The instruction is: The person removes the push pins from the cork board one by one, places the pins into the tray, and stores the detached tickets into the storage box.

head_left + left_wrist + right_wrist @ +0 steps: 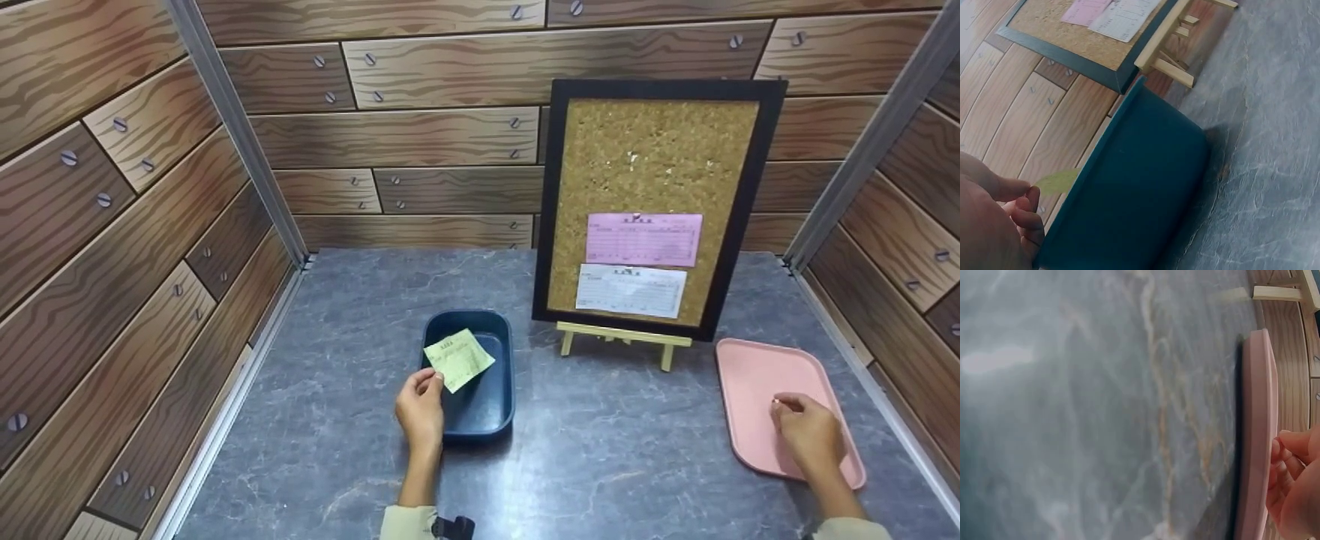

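Note:
Between thumb and fingers, my left hand point(420, 407) pinches a pale yellow-green paper slip point(459, 360) by its lower-left corner. The slip carries faint print and hangs above a dark blue rectangular bin point(512, 390). In the left wrist view the bin's wall point(1134, 163) hides most of the slip. Over a pink tray point(754, 390) at the right, my right hand point(811, 433) has its thumb and forefinger pinched together. A tiny shiny pin-like thing point(776, 403) shows at those fingertips; its exact kind is too small to tell.
A black-framed cork board point(660, 150) stands on a small wooden easel point(624, 334) at the back. Pinned low on it are a pink slip point(643, 240) and a white slip point(630, 291). Wood-patterned walls point(450, 142) enclose the grey marbled table point(337, 337).

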`<state>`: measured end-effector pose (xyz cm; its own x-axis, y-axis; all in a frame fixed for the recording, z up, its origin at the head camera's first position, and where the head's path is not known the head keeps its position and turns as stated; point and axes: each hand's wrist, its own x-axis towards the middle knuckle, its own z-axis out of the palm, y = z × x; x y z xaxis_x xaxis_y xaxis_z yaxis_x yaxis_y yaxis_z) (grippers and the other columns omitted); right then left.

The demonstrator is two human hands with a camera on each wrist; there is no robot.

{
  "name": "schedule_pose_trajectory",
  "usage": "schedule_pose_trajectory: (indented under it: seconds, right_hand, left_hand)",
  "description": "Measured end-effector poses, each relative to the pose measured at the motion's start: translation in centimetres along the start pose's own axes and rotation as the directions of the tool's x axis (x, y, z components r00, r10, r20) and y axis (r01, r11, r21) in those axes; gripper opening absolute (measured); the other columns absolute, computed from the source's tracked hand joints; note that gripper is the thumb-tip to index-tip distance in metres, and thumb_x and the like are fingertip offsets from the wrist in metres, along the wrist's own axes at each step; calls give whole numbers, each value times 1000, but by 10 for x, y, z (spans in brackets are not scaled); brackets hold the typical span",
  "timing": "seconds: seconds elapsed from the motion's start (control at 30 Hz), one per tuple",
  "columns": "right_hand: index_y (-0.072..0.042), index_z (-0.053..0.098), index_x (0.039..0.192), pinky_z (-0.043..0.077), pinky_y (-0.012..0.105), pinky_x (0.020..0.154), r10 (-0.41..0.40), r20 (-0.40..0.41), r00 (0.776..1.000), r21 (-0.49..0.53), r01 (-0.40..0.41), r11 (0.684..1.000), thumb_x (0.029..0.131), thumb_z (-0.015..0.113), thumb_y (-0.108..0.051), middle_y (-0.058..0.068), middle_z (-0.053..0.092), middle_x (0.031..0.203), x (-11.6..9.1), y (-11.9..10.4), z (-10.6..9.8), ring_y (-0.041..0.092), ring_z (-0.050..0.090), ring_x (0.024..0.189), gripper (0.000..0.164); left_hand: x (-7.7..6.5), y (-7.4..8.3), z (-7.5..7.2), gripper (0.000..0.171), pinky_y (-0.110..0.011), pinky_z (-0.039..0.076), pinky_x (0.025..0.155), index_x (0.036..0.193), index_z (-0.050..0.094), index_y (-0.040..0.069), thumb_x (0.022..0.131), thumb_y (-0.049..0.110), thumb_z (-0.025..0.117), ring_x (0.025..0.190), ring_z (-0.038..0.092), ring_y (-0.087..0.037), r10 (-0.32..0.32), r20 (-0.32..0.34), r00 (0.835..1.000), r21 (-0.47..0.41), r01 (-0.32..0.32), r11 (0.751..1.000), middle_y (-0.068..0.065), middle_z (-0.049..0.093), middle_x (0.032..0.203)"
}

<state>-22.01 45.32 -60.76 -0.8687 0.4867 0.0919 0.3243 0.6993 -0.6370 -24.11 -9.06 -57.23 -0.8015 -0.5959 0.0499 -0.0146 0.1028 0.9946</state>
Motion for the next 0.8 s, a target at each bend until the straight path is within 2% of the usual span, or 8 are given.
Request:
schedule_pose_trajectory:
  seconds: [0.07, 0.17, 0.43, 0.53, 0.67, 0.8]
  right_hand:
    - [-1, 69, 118, 42, 42, 71, 11, 24, 1000, -3, -11, 1000, 100, 56, -20, 25, 66, 121, -1, 2, -1, 43, 63, 102, 30]
    - [-1, 68, 119, 41, 44, 73, 19, 40, 999, -9, -18, 1000, 100, 56, -23, 25, 65, 124, -1, 3, -1, 45, 62, 107, 32]
    - [1, 68, 118, 42, 39, 71, -12, 16, 1000, 1, 12, 1000, 100, 55, -21, 25, 67, 118, -1, -4, -5, 36, 64, 96, 31]
    - [-2, 69, 118, 42, 37, 68, -37, -23, 999, 12, 37, 999, 100, 57, -22, 24, 70, 115, 0, -14, -8, 20, 64, 79, 30]
    - [-5, 70, 119, 42, 30, 63, -81, -70, 994, 35, 84, 996, 99, 60, -24, 21, 73, 109, 1, -37, -11, -9, 51, 61, 29]
    - [-7, 71, 120, 42, 24, 53, -128, -107, 986, 65, 135, 989, 99, 62, -26, 22, 74, 104, 2, -67, -16, -18, 47, 54, 30]
  left_hand:
    - [-1, -1, 0, 12, -29, 50, 71, 98, 74, 1, 88, 6, 72, 78, 67, -17, 10, 11, 1000, 20, -10, 1000, -12, 75, 87]
    - [-4, 0, 1, 11, -29, 51, 71, 98, 74, 2, 88, 6, 73, 78, 68, -17, 27, 29, 999, 40, -28, 999, -11, 76, 87]
    - [-16, 8, -1, 8, -28, 50, 70, 94, 75, 4, 88, 9, 75, 75, 66, -14, 59, 75, 995, 66, -64, 996, -8, 74, 82]
    - [-18, 13, -3, 9, -27, 50, 70, 95, 75, 4, 88, 9, 74, 77, 65, -14, 62, 101, 993, 57, -68, 996, -7, 74, 84]
    - [-17, 20, -3, 10, -27, 50, 71, 97, 75, 5, 90, 11, 73, 79, 65, -14, 69, 148, 987, 34, -74, 997, -7, 74, 86]
    - [-15, 30, 3, 11, -29, 50, 74, 99, 75, 7, 91, 14, 73, 82, 64, -14, 91, 187, 978, 12, -95, 995, -5, 73, 88]
